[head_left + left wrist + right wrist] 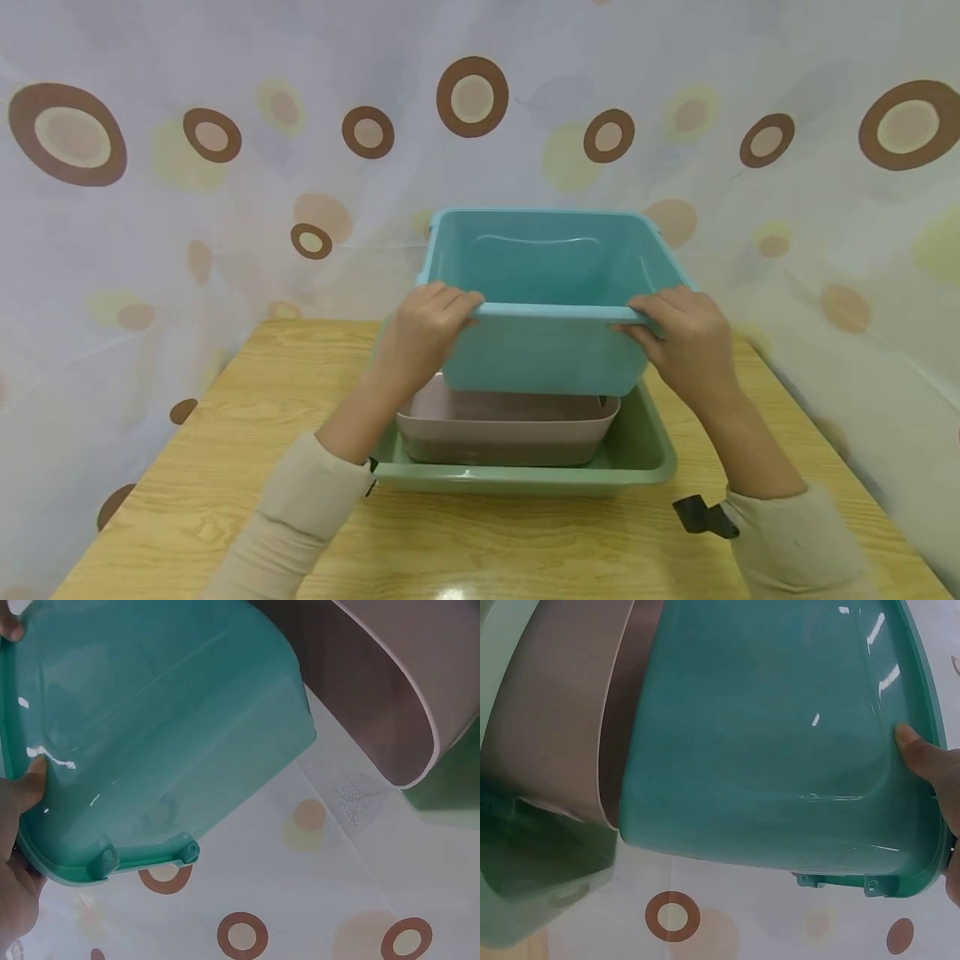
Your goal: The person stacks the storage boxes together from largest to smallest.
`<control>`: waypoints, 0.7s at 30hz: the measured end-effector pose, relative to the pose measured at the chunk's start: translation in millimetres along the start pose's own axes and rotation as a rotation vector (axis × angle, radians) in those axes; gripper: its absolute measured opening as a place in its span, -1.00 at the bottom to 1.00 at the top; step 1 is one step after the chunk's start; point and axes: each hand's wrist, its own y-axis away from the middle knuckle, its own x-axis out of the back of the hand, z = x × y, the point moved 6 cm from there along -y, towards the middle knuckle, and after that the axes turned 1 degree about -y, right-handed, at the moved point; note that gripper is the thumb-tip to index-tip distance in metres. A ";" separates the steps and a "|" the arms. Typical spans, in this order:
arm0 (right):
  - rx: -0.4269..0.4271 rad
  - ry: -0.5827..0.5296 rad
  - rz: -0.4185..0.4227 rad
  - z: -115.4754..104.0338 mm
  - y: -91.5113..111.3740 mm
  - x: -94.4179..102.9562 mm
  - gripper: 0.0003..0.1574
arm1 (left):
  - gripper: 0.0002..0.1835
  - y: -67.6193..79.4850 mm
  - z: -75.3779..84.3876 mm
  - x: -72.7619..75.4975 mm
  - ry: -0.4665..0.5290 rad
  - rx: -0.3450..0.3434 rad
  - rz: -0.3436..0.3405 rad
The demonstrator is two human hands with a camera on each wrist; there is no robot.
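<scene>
Both hands hold a blue-green plastic bin (pixel 540 350) by the near rim, one toward each front corner. My left hand (pixel 427 329) grips its left side with the fingers over the rim, and a thumb (pixel 34 784) presses the wall in the left wrist view. On the right, my right hand (pixel 686 337) pinches the rim the same way, its thumb (pixel 915 750) against the outer wall. The bin is tilted, its base close over a pinkish-grey bin (pixel 506 442). That one sits inside a larger green tub (pixel 525 477) on the table.
A wood-grain table (pixel 247 433) lies under the tub. Behind it and at both sides hangs a pale cloth (pixel 300 142) with brown-ringed circles. A black strap (pixel 705 517) sticks out at the right sleeve cuff.
</scene>
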 end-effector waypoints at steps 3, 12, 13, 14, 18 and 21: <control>-0.011 -0.015 0.019 -2.3 -0.9 -3.6 -0.40 | -0.75 2.2 -3.0 1.4 0.006 0.000 0.021; -0.021 -0.023 0.030 -9.6 -1.4 -13.8 -0.60 | -0.78 11.7 -10.7 3.5 0.052 0.009 0.033; -0.018 -0.021 0.030 -10.6 -1.4 -14.5 -0.60 | -0.78 12.7 -11.4 3.6 0.055 0.011 0.032; -0.016 -0.021 0.032 -11.4 -1.4 -15.2 -0.59 | -0.78 13.6 -11.7 4.4 0.057 0.012 0.032; -0.014 -0.040 0.046 -14.0 -0.3 -17.5 -0.47 | -0.78 17.2 -13.0 5.7 0.064 0.013 0.032; -0.016 -0.047 0.049 -15.3 0.7 -19.8 -0.50 | -0.77 20.3 -13.7 6.5 0.071 0.015 0.032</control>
